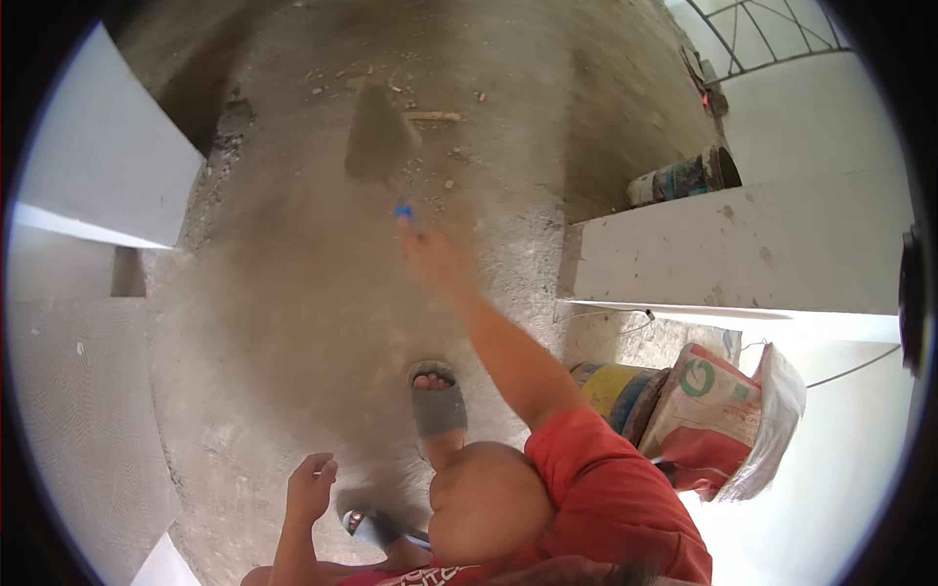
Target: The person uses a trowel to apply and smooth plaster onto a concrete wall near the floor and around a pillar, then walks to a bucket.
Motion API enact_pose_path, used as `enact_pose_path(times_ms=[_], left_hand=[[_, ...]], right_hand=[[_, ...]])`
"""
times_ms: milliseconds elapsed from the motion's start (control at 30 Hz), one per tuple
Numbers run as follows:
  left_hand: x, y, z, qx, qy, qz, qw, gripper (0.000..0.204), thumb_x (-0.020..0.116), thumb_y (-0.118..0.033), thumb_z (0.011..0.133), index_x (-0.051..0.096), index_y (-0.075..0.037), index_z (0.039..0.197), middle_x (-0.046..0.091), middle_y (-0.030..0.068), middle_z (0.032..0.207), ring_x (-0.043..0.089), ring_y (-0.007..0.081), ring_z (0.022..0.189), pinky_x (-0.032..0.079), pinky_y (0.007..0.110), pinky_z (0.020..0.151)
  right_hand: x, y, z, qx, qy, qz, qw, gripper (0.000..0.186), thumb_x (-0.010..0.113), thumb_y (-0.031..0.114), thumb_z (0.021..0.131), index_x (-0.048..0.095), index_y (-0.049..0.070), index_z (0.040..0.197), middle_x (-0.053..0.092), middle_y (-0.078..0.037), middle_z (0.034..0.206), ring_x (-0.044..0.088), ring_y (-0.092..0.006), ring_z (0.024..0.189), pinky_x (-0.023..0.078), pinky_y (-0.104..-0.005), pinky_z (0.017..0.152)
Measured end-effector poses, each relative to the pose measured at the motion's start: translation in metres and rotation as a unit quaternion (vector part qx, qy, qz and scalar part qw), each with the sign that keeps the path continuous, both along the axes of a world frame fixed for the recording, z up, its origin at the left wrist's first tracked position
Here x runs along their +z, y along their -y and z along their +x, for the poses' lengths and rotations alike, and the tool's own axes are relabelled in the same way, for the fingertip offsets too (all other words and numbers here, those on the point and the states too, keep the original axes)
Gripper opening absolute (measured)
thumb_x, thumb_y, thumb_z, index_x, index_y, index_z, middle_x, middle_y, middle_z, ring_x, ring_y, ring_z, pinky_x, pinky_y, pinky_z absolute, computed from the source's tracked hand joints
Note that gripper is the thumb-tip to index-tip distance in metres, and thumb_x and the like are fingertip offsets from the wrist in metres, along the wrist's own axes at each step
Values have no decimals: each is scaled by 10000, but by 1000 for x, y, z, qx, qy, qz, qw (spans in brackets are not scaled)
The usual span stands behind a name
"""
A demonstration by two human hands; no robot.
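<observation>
My right hand is stretched out over the floor, closed around the blue handle of a pointed trowel. The trowel's grey triangular blade points away from me and is smeared by motion. Whether it touches the floor I cannot tell. Down at the lower left, my left hand hangs loosely with its fingers slightly bent and the thumb apart. Nothing shows in it. Beneath both hands lies the dusty grey concrete floor.
A stick and scattered rubble lie beyond the trowel. White walls stand at left and right. A stained bucket lies beyond the right wall; a yellow-banded bucket and a red-and-white sack are nearer.
</observation>
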State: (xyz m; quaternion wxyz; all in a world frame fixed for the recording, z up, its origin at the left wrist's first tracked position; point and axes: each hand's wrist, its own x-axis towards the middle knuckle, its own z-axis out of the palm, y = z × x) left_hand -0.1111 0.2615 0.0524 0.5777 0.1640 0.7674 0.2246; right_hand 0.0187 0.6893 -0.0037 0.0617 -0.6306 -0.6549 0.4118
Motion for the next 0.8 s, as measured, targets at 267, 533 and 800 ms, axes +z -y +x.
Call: enact_pose_path(times_ms=[267, 533, 800], left_hand=[[13, -78, -11, 59, -21, 106, 992, 560, 461, -478, 1071, 656, 19, 1237, 724, 127, 1110, 709, 212, 925, 548, 330, 783], [102, -181, 52, 122, 106, 169, 972, 566, 485, -438, 1078, 523, 22, 1406, 659, 124, 1238, 631, 191, 1047, 521, 307, 847], [224, -245, 108, -31, -30, 119, 992, 293, 606, -261, 1017, 612, -10, 1169, 708, 92, 972, 643, 169, 832, 512, 302, 763]], right_hand=[[26, 129, -3, -90, -323, -536, 775, 270, 754, 240, 876, 539, 107, 783, 469, -7, 574, 490, -144, 448, 350, -311, 393], [147, 132, 55, 134, -270, -511, 805, 202, 734, 149, 797, 580, 18, 801, 632, -106, 630, 612, -180, 495, 463, -318, 431], [269, 110, 123, 165, -232, -462, 840, 435, 871, 244, 700, 655, -17, 974, 703, -112, 757, 689, -199, 658, 560, -322, 609]])
